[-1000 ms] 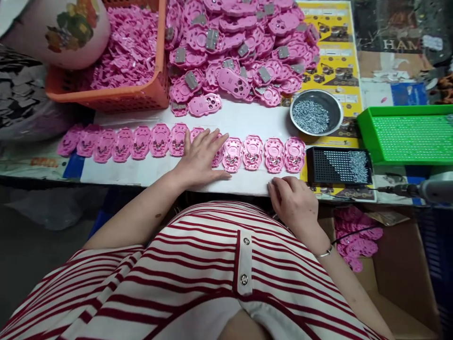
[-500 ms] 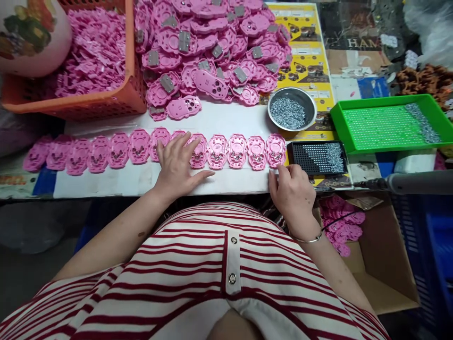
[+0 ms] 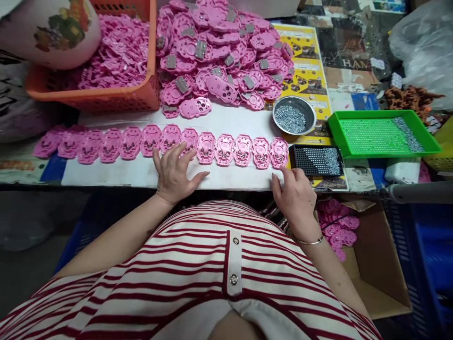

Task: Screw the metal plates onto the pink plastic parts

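A row of pink plastic shell halves [image 3: 224, 149] with small metal parts in them runs across the white board [image 3: 233, 182]. My left hand [image 3: 174, 174] is open with spread fingers, its fingertips over the lower parts of shells near the row's middle. It grips nothing. At the row's right end, my right hand [image 3: 295, 196] is loosely curled, thumb and index finger a little apart. Its index fingertip is at the lower edge of the last shell [image 3: 279, 150]; whether it touches cannot be told. No object shows in it.
Behind the row are a heap of pink shells [image 3: 219, 56], an orange basket [image 3: 106, 97] of pink pieces and a metal bowl [image 3: 311, 118] of screws. To the right lie a black perforated tray [image 3: 304, 163] and a green tray [image 3: 385, 153]. A cardboard box [image 3: 385, 269] stands below.
The view has shifted, so the table items appear farther right. My left hand has drawn back slightly toward my body over the shells. My right hand remains by the last shell.
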The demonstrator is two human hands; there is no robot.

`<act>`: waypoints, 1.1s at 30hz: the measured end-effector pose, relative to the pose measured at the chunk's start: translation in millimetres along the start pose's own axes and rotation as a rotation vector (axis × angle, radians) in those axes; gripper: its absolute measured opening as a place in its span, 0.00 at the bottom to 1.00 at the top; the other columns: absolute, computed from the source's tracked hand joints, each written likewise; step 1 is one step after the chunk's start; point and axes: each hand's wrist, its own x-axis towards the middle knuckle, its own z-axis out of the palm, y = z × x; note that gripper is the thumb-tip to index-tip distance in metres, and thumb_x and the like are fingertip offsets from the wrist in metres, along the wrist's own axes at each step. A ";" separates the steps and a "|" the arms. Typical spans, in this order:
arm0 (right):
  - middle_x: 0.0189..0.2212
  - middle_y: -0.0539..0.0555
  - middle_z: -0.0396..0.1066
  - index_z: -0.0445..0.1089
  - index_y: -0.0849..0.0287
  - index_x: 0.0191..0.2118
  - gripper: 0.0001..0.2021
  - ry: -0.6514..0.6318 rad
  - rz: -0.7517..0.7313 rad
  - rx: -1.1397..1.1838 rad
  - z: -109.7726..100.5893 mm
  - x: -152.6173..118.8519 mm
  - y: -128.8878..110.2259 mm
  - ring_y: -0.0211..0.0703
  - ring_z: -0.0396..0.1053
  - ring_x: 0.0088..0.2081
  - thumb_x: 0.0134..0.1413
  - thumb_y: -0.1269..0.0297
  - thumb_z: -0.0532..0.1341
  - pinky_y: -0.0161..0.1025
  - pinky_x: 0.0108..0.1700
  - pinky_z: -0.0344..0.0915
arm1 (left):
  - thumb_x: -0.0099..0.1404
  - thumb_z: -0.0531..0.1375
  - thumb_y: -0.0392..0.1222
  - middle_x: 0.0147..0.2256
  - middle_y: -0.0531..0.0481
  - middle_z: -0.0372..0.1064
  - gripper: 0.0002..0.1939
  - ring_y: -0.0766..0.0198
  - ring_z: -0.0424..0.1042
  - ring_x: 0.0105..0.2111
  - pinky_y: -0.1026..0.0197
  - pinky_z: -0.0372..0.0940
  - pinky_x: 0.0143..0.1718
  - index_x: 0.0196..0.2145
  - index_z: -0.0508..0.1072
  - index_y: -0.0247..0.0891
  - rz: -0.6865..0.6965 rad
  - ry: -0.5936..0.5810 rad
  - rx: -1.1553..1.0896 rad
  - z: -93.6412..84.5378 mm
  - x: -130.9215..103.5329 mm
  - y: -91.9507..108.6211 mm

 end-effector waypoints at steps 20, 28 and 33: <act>0.18 0.46 0.60 0.69 0.61 0.26 0.28 0.092 0.142 0.708 37.2 49.5 10.0 0.32 0.57 0.22 0.55 0.36 0.59 0.36 0.30 0.61 | 0.74 0.50 0.56 0.65 0.39 0.62 0.29 0.49 0.60 0.66 0.35 0.33 0.72 0.65 0.65 0.40 0.119 -0.005 -0.074 10.3 24.2 12.0; 0.18 0.58 0.65 0.73 0.51 0.24 0.22 0.099 0.377 0.862 30.8 63.7 23.7 0.43 0.59 0.20 0.35 0.36 0.69 0.51 0.27 0.56 | 0.71 0.54 0.62 0.66 0.43 0.62 0.30 0.53 0.59 0.66 0.37 0.33 0.73 0.64 0.67 0.45 0.023 0.100 -0.112 -3.7 28.6 -12.1; 0.20 0.61 0.67 0.74 0.48 0.24 0.19 0.052 0.389 0.828 29.7 58.9 33.1 0.46 0.61 0.19 0.39 0.37 0.68 0.52 0.26 0.57 | 0.68 0.58 0.62 0.66 0.38 0.61 0.30 0.52 0.60 0.66 0.39 0.38 0.72 0.60 0.69 0.41 -0.327 0.252 -0.010 -25.9 11.8 -93.3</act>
